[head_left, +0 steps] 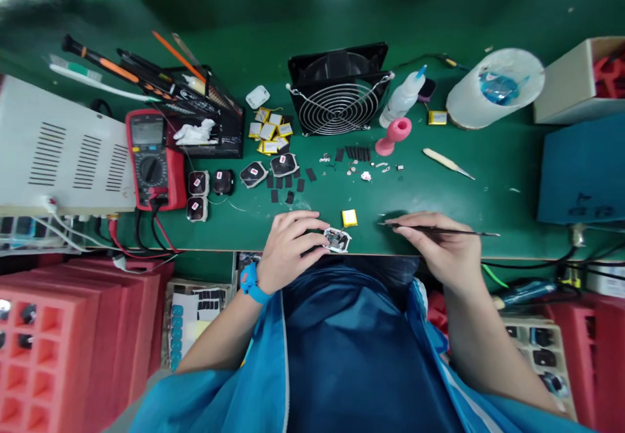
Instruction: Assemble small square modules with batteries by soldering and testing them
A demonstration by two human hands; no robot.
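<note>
While left hand (293, 241) grip pinches small device (338, 239) | right hand (442, 247) grip clasps tweezers (439, 230)

Blue jacket (342, 355), lighter blue open front edges; bare forearms; blue wristband (250, 282) on left wrist.

Green workbench (488, 192); red foam trays (58, 342) beneath.

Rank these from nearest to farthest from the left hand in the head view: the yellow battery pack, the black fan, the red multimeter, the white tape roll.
From the left hand:
1. Yellow battery pack, just to its right near the table edge.
2. Black fan, farther back, slightly right.
3. Red multimeter, off to the left.
4. White tape roll, far back right.
</note>
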